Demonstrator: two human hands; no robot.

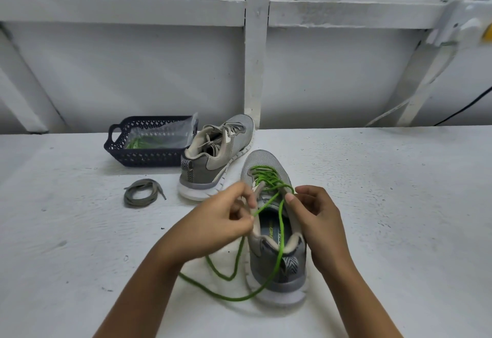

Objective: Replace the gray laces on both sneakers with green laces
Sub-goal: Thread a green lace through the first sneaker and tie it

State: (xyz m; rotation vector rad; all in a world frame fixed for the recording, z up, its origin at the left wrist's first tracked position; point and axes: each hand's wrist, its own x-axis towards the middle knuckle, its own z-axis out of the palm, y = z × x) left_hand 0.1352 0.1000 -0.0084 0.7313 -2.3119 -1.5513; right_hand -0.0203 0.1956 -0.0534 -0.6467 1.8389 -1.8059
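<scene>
Green lace (277, 257) is running through the eyelets of the near sneaker (279, 271), with its ends trailing on the table (399, 204). The insole print is showing too blurred for me to read. My left hand (221, 220) is pinching one strand. My right hand (316, 215) is curling at the collar with its thumb touching the lace, though I cannot tell its grip. The gray lace (142, 193) is lying coiled near the far sneaker (213, 162).

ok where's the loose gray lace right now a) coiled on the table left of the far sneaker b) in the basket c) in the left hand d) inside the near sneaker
a: the gray lace lies coiled on the table, left of the far sneaker and in front of the basket.
</scene>
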